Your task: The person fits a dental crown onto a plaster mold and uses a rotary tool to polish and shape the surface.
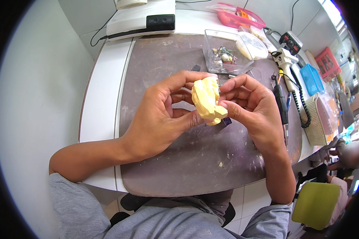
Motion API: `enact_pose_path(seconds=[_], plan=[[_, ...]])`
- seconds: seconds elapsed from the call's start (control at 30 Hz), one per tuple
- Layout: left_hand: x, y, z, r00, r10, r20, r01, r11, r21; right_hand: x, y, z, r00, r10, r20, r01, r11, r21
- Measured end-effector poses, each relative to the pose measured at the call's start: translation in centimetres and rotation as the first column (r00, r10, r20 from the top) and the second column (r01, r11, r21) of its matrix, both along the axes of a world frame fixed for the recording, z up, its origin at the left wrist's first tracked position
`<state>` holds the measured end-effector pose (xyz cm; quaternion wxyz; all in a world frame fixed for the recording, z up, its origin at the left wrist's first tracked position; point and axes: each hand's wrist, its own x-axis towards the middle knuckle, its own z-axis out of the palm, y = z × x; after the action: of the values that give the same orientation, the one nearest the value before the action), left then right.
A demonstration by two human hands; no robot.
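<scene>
A yellow plaster dental model (205, 99) is held up over the middle of the bench, tilted on its side. My left hand (157, 109) grips it from the left, thumb along the lower edge and fingers behind and on top. From the right, my right hand (253, 109) closes on the model's edge with thumb and bent fingers. Whether a small piece sits between those right fingertips I cannot make out. Below the model a small dark purple piece (227, 121) shows on the bench mat.
A clear bin (208, 47) of small tools and burs stands behind my hands. On the right lie a rotary handpiece (282, 109), a coiled cord (305, 115), a blue basket (312, 79) and a cream basket (315, 123). A white device (137, 18) stands far left. Another person sits at right.
</scene>
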<state>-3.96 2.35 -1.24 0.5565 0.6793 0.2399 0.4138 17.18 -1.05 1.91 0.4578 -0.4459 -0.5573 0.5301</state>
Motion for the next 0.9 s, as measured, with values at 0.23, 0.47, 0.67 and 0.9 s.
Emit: enact_pose_path(seconds=[0.23, 0.47, 0.67, 0.9], plan=[[0.3, -0.7, 1.1, 0.994, -0.045, 0.1, 0.059, 0.987, -0.148, 0.4, 0.1, 0.0, 0.996, 0.035, -0.077, -0.039, 0.998, -0.044], [-0.1, -0.5, 1.2, 0.98, -0.108, 0.165, 0.169, 0.895, -0.414, 0.9, 0.2, 1.2, 0.837, -0.315, 0.447, -0.044, 0.775, 0.63], [-0.3, 0.2, 0.9, 0.95, -0.202, 0.237, 0.303, 0.778, -0.551, 0.9, 0.4, 0.3, 0.752, -0.312, 0.58, -0.205, 0.727, 0.656], [-0.8, -0.2, 1.5, 0.934, -0.139, 0.329, 0.294, 0.825, -0.483, 0.0, -0.9, 1.1, 0.703, -0.463, 0.54, -0.138, 0.656, 0.742]])
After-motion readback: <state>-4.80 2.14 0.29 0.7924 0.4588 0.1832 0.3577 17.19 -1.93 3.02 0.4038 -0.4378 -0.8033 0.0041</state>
